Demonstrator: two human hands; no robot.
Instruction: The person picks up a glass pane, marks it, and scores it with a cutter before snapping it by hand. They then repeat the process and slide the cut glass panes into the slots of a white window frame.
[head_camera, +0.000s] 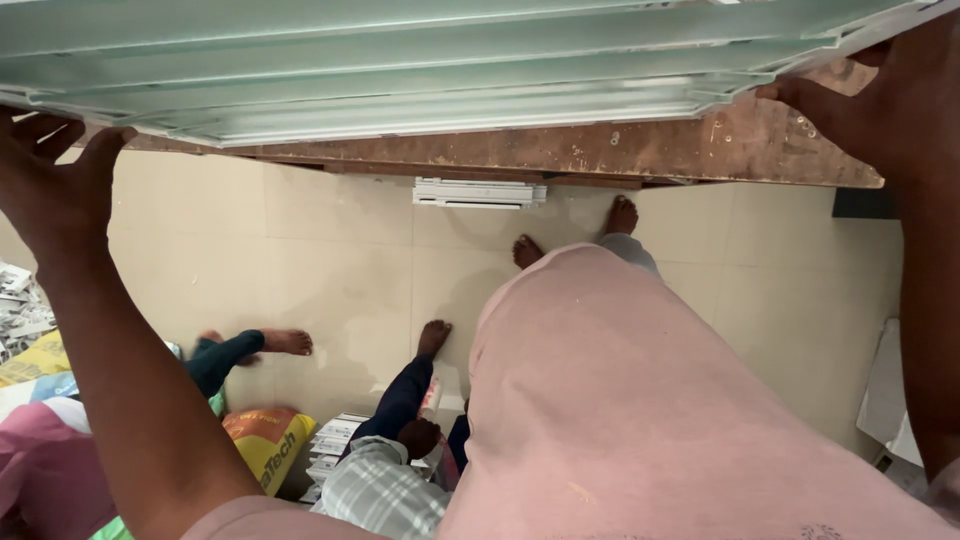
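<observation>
Pink cloth (640, 420), the person's own garment, fills the lower middle of the head view, nearest the camera, with their bare feet (570, 235) showing beyond it on the pale tiled floor (330, 260).

Up at the top, a stack of pale green sheets (420, 70) lies flat on a worn brown table (600, 150), its near edges stepped so that several layers show. The left hand (50, 185) grips the stack's left end: the fingers curl up around the edge, close together, with the thumb set apart beside them. The right hand (860, 110) holds the right end near the corner; its fingers wrap around the edge, though most of them are hidden, so how far they are spread I cannot tell.

Both arms reach out wide, one to each end, so the step in hand looks like taking hold of the sheets at both ends, squaring them or readying a lift. Any lift would call for an even pull from both hands so the layers do not slide apart.

Below, two other people sit on the floor: one in dark trousers and a checked shirt (380, 490), another with a leg in teal (225, 355). An orange and yellow bag (265, 440) lies between them, and a white flat box (478, 192) rests under the table edge.
</observation>
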